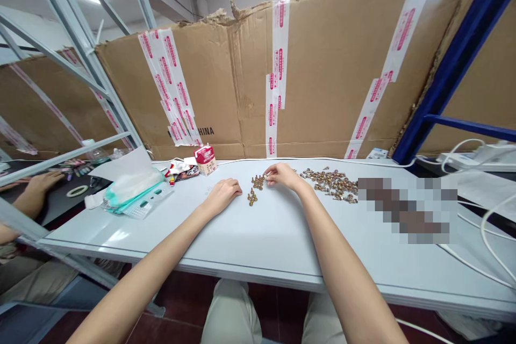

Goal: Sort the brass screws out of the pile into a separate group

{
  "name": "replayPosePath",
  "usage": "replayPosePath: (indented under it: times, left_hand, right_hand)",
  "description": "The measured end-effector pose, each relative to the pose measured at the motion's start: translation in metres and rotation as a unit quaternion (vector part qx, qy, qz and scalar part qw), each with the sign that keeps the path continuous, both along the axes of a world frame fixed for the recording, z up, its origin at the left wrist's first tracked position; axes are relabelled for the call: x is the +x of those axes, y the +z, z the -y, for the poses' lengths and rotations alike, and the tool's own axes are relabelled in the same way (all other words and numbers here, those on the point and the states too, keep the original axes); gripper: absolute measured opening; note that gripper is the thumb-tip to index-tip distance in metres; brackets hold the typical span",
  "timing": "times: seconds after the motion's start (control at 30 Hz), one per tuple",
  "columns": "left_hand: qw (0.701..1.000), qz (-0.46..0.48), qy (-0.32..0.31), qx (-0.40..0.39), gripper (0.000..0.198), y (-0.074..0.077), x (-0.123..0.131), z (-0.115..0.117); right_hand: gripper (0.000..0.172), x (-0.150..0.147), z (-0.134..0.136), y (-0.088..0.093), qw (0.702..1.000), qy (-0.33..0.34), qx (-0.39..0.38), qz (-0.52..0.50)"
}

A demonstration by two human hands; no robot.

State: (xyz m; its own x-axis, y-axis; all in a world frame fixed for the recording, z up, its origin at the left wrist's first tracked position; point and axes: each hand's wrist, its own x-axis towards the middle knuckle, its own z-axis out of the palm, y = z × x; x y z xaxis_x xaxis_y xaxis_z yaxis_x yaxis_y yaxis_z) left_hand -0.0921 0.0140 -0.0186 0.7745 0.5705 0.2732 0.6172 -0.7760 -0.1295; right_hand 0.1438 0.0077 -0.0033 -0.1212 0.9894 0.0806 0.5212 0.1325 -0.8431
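My left hand (222,195) rests palm down on the white table (258,247), its fingers curled together and the palm hidden. Just right of its fingertips stands a small cluster of brass-coloured screws (252,197). Behind that is a second cluster of screws (258,181), which the fingertips of my right hand (282,175) almost touch. Thumb and forefinger of the right hand are pinched on a tiny piece that looks like a screw, mostly hidden by the fingers. A large loose pile of the same screws (334,184) spreads out to the right of that hand.
A red and white drink carton (206,160) and wrappers (183,169) lie at the back left, near a plastic-wrapped bundle (135,188). Cardboard (322,75) walls the back. White cables (479,226) run on the right. At far left, another person's hand (44,181) works at a black table.
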Motion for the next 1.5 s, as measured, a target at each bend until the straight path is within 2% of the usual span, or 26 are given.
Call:
replayPosePath:
  times: [0.13,0.23,0.33,0.43,0.5,0.53,0.57,0.67,0.77,0.9,1.13,1.3,1.5]
  left_hand:
    - [0.996,-0.061,0.004,0.071,0.029,-0.003,0.007,-0.004]
    - [0.986,-0.113,-0.017,0.118,0.025,-0.004,0.013,-0.012]
    - [0.985,-0.109,-0.033,0.127,0.022,0.001,0.024,-0.026]
    - [0.997,0.024,0.015,0.077,0.022,0.013,0.041,-0.042]
    - [0.983,0.170,0.061,0.004,0.021,0.020,0.057,-0.051]
    - [0.966,0.242,0.079,-0.045,0.021,0.022,0.066,-0.054]
    - [0.945,0.301,0.071,-0.102,0.022,0.023,0.074,-0.056]
    - [0.881,0.419,0.015,-0.221,0.024,0.017,0.093,-0.058]
    - [0.840,0.468,-0.021,-0.275,0.025,0.006,0.099,-0.054]
    - [0.801,0.518,-0.016,-0.301,0.025,-0.002,0.095,-0.048]
    - [0.783,0.539,-0.022,-0.308,0.025,0.000,0.095,-0.044]
    - [0.783,0.544,0.004,-0.302,0.024,0.000,0.095,-0.045]
    - [0.779,0.539,-0.014,-0.319,0.022,-0.002,0.095,-0.043]
  right_hand:
    - [0.012,-0.003,0.000,0.001,0.998,-0.027,0.056,-0.013]
    - [0.007,-0.002,-0.002,-0.001,0.994,-0.024,0.107,-0.013]
    - [0.010,0.001,-0.006,-0.006,0.990,-0.025,0.134,-0.026]
    - [0.016,0.004,-0.009,-0.009,0.986,-0.039,0.148,-0.071]
    - [0.020,0.004,-0.009,-0.007,0.980,-0.057,0.152,-0.117]
    - [0.021,0.004,-0.009,-0.006,0.976,-0.067,0.155,-0.141]
    - [0.023,0.003,-0.008,-0.005,0.971,-0.078,0.158,-0.163]
    - [0.028,0.002,-0.007,-0.004,0.959,-0.097,0.159,-0.214]
    - [0.030,0.001,-0.007,-0.004,0.954,-0.099,0.146,-0.240]
    - [0.030,-0.003,-0.007,-0.003,0.952,-0.109,0.133,-0.252]
    - [0.034,-0.003,-0.004,-0.002,0.954,-0.107,0.114,-0.257]
    - [0.036,-0.001,-0.003,0.000,0.951,-0.111,0.117,-0.263]
    - [0.037,-0.005,-0.002,0.000,0.962,-0.085,0.105,-0.236]
